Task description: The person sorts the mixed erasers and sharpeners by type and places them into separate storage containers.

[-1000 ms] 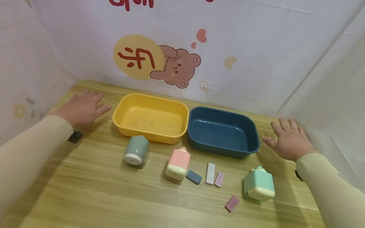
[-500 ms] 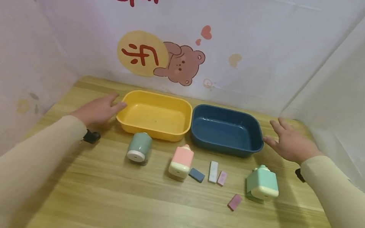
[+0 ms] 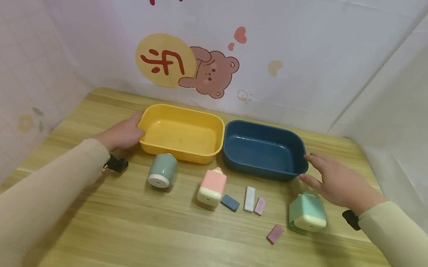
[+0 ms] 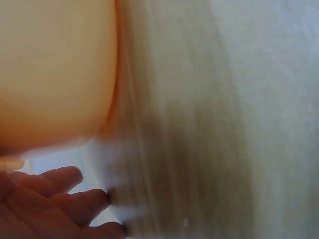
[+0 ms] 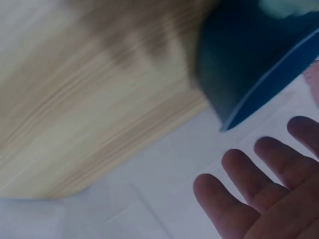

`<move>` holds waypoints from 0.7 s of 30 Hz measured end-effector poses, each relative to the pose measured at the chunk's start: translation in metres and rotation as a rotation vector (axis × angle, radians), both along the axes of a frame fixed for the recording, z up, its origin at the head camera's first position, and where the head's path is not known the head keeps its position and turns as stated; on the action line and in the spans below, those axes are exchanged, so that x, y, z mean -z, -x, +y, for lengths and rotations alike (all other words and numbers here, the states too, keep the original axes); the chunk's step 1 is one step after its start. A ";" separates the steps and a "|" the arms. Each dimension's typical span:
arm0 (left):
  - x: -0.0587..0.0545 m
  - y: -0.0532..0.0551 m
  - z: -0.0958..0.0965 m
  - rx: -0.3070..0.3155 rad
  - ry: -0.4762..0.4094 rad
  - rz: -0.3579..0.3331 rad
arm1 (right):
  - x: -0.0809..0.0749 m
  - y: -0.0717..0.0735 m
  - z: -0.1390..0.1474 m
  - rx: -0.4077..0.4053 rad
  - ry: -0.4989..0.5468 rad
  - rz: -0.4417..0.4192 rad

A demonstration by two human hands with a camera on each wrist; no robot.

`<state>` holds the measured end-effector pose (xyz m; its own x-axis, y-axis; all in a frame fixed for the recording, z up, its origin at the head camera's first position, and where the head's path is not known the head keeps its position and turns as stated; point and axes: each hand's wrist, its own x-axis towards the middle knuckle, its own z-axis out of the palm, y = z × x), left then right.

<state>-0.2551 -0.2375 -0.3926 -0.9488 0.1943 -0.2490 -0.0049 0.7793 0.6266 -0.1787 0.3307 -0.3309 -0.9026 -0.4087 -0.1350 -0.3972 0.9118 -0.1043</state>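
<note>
A yellow open tray (image 3: 179,152) and a dark blue open tray (image 3: 262,169) stand side by side at the back of the table. My left hand (image 3: 123,134) is at the yellow tray's left end, thumb at the rim. In the left wrist view its fingers (image 4: 82,201) lie loosely bent near the tray wall; firm contact cannot be told. At the blue tray's right end, my right hand (image 3: 339,179) has its fingertips close to the rim. The right wrist view shows slightly bent fingers (image 5: 214,199) apart from the blue wall, with the thumb out of sight.
Before the trays stand grey-green (image 3: 162,169), pink (image 3: 213,186) and mint (image 3: 308,211) bottle-shaped things. Small flat blocks lie among them: dark blue (image 3: 230,203), white (image 3: 249,199), light pink (image 3: 260,206) and dark pink (image 3: 275,234). A printed cloth (image 3: 314,52) hangs behind.
My left hand has moved right, from beside the yellow tray to its end. My right hand has lowered and moved left to the blue tray's end. The head view has shifted slightly.
</note>
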 end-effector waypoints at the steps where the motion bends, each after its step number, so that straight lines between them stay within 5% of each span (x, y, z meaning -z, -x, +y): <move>1: 0.000 0.000 0.000 -0.004 -0.007 -0.002 | -0.002 -0.006 -0.002 -0.006 0.008 -0.006; 12: 0.003 0.002 0.004 -0.013 -0.035 0.010 | -0.010 -0.058 -0.013 -0.109 0.023 -0.139; 21: 0.008 0.001 0.003 -0.028 -0.039 -0.009 | 0.009 -0.068 -0.015 -0.145 0.008 -0.174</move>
